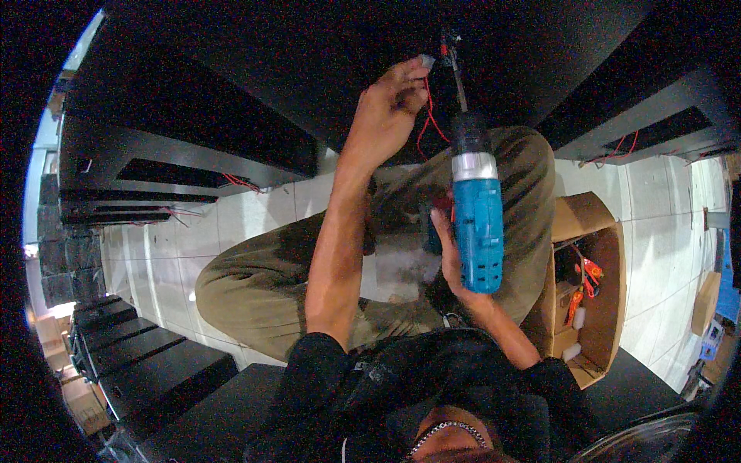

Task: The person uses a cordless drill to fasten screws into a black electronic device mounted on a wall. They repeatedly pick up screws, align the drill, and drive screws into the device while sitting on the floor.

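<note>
My right hand is wrapped round the grip of a blue cordless drill, mostly hidden behind the tool's body. From its silver-collared chuck a long bit reaches up to a small metal and red fitting on a dark panel. Just left of that fitting, my left hand pinches a small pale grey piece between thumb and fingers; its exact kind is unclear. Thin red wires hang below these fingertips, passing close to the drill's chuck.
An open cardboard box with orange-red items stands by my right leg. Black cabinets with rectangular openings and loose red wires flank me, left and right. More black panels lie at the lower left on the tiled floor.
</note>
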### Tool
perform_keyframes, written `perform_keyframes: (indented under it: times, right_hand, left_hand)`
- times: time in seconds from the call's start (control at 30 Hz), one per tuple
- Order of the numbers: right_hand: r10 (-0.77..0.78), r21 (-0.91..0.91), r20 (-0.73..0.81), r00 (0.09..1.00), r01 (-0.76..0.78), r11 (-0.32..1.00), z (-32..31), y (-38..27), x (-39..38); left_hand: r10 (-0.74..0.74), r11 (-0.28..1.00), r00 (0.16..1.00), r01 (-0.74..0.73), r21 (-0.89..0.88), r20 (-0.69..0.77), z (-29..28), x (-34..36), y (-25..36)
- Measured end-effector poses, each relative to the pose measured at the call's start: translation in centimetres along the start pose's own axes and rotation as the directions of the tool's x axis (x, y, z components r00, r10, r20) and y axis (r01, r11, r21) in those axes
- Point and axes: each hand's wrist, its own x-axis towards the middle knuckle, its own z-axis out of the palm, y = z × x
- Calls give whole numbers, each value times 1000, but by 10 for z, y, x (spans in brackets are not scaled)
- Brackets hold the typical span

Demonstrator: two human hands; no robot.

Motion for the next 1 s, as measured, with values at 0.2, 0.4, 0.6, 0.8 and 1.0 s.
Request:
perform_keyframes:
  times: [0.2,0.4,0.6,0.8,1.0]
  right_hand:
    - [68,218,142,988,-98,971,-30,-16,-50]
    - [-51,114,478,877,-4,993,-67,-51,-33]
    - [-298,470,482,824,44,882,-61,-58,-21]
    - [-427,630,426,797,77,773,-54,-57,-14]
    - [-486,627,375,789,170,760,-63,-54,-15]
  left_hand:
    - [-2,1000,995,2,-2,96,-5,-5,-25]
    - [-57,982,971,13,190,231,0,-10,-44]
    - [-137,972,950,75,223,281,-10,-12,-24]
    - [-208,963,973,187,193,99,-14,-5,-4]
    - [-210,948,972,228,223,-103,-1,-15,-26]
